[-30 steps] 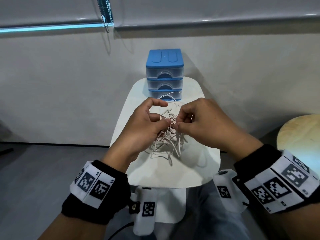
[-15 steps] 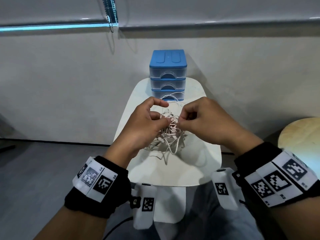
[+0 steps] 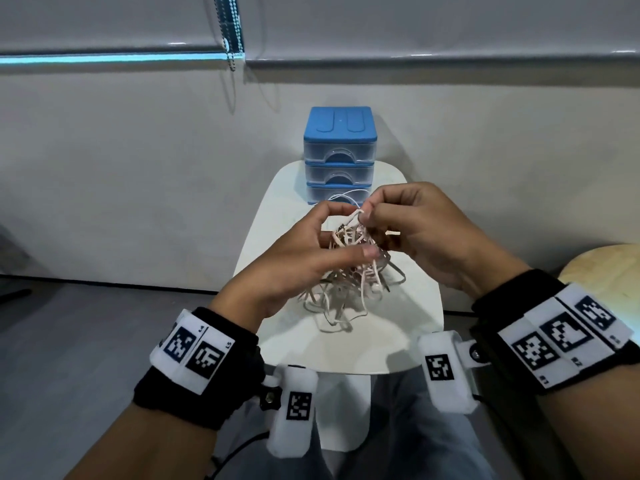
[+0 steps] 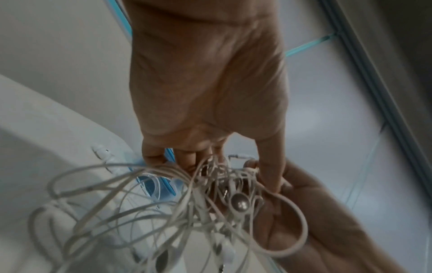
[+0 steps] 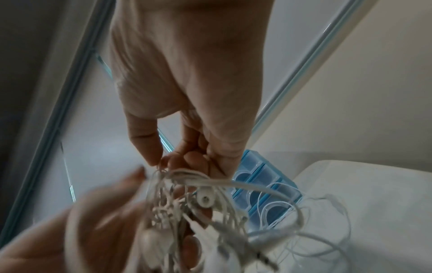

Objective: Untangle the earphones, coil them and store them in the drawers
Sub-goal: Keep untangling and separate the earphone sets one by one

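A tangled bundle of white earphones (image 3: 349, 268) hangs between both hands above the small white table (image 3: 408, 341); its lower loops trail on the tabletop. My left hand (image 3: 304, 258) grips the bundle from the left, fingers curled round the cables (image 4: 210, 194), where a silver earbud (image 4: 240, 201) shows. My right hand (image 3: 415, 233) pinches a cable loop at the top of the tangle (image 5: 163, 171). The blue drawer unit (image 3: 339, 154), with three clear drawers all closed, stands at the table's far end, and is also seen past the earphones (image 5: 261, 186).
The wall rises right behind the drawer unit, with a bead chain (image 3: 230, 32) hanging from the blind above. A round wooden stool (image 3: 602, 271) stands at the right. My knees sit under the table's near edge; grey floor lies to the left.
Both hands have lifted the tangle higher off the table. The right hand has moved up and pulled one loop upward; the left hand holds the lower mass.
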`<state>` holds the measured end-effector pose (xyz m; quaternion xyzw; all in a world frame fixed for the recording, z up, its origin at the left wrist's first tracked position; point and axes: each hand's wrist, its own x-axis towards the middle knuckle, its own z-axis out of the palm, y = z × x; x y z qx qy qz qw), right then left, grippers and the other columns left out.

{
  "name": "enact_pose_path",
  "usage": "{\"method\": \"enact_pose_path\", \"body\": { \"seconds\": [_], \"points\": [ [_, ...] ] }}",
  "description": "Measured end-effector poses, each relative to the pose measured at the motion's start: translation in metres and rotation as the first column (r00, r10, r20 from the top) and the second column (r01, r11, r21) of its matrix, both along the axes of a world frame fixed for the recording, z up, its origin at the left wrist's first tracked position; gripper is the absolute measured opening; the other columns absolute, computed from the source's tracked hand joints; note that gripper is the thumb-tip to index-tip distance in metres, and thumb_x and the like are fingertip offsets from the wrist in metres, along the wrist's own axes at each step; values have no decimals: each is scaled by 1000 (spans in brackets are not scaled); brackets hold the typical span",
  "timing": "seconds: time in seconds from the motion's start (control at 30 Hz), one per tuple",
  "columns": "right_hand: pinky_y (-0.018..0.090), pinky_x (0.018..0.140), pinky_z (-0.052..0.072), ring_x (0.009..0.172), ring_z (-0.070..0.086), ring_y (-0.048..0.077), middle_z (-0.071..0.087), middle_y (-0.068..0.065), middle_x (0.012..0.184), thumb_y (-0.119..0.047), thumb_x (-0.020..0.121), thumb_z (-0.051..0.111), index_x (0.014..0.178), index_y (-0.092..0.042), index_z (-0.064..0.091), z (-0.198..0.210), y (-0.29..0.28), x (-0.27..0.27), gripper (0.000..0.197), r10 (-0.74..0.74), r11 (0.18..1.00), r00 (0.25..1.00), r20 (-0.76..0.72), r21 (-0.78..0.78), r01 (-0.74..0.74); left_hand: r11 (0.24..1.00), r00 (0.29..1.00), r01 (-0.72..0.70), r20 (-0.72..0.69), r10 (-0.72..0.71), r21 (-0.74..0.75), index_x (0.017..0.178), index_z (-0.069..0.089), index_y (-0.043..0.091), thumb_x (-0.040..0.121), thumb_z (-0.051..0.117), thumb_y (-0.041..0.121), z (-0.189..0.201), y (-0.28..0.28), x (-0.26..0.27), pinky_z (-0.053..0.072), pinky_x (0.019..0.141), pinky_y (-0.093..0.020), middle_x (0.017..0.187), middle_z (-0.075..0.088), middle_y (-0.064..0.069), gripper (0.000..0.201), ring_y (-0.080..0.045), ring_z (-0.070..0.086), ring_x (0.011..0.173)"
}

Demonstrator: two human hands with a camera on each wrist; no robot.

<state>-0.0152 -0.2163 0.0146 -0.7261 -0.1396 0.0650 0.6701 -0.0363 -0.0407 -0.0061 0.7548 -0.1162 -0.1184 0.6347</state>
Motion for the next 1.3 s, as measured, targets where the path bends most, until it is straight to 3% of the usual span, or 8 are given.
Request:
{"method": "enact_pose_path", "body": {
  "seconds": [0.2, 0.33, 0.4, 0.5, 0.57, 0.77, 0.9, 1.3],
  "points": [
    [21, 59, 40, 58, 47, 11, 54, 3, 68, 5, 89, 54, 74, -11, 59, 9, -6, 1, 23, -19, 957, 998, -65, 287, 37, 993, 990, -115, 76, 116, -11, 119, 62, 27, 91, 70, 3, 4, -6, 6, 48, 58, -17, 63, 66, 13, 38, -5, 60, 63],
    [27, 60, 37, 58, 52, 14, 62, 8, 75, 7, 87, 64, 78, -13, 64, 12, -14, 3, 22, -119, 980, 992, 29, 161, 113, 1000, 996, 3, 92, -4, 10, 125, 59, 29, 88, 76, 13, 11, -6, 1, 49, 68, -17, 79, 69, 11, 43, -2, 63, 71],
    [26, 56, 37, 57, 52, 16, 63, 9, 71, 10, 85, 65, 92, -13, 61, 15, -14, 3, 24, -154, 984, 984, 92, 103, 144, 997, 991, 51, 116, -59, 66, 124, 57, 32, 81, 85, 15, 8, -7, 2, 57, 78, -28, 97, 73, -5, 55, -7, 66, 82],
    [22, 54, 41, 57, 54, 16, 65, 15, 72, 13, 83, 65, 118, -11, 56, 16, -12, 3, 44, -181, 983, 964, 197, 24, 180, 989, 988, 2, 154, -25, 149, 115, 56, 35, 81, 84, 14, 4, -7, 6, 55, 76, -47, 81, 64, -10, 49, -17, 59, 72],
    [18, 54, 43, 57, 56, 17, 66, 21, 75, 12, 83, 68, 124, -10, 55, 15, -12, 4, 48, -193, 978, 948, 252, -23, 205, 988, 990, -41, 139, 21, 147, 111, 55, 30, 87, 77, 10, 3, -3, 8, 47, 69, -41, 71, 56, 1, 38, -18, 52, 67],
    [14, 54, 43, 56, 59, 16, 71, 26, 86, 6, 82, 76, 129, -8, 59, 12, -9, 11, 51, -192, 975, 948, 255, -60, 214, 991, 993, -35, 119, 19, 132, 102, 62, 17, 90, 68, 7, 6, 7, 10, 42, 72, -35, 79, 57, -10, 17, -21, 52, 75],
    [19, 57, 47, 55, 62, 19, 73, 20, 79, 6, 80, 78, 121, -10, 65, 13, -9, 14, 46, -149, 977, 952, 267, -106, 183, 994, 993, -35, 112, 23, 108, 101, 65, 7, 95, 62, -1, 5, 6, 14, 45, 62, -24, 81, 68, -11, 11, -19, 54, 71],
    [26, 63, 51, 57, 62, 15, 73, 11, 70, 0, 82, 77, 90, -8, 78, 4, -7, 23, 11, -68, 950, 955, 287, -275, 150, 999, 999, -39, 34, 40, -28, 98, 64, 12, 99, 56, 2, 1, 2, 21, 40, 64, -30, 85, 64, -16, 12, -29, 54, 83]
  ]
}}
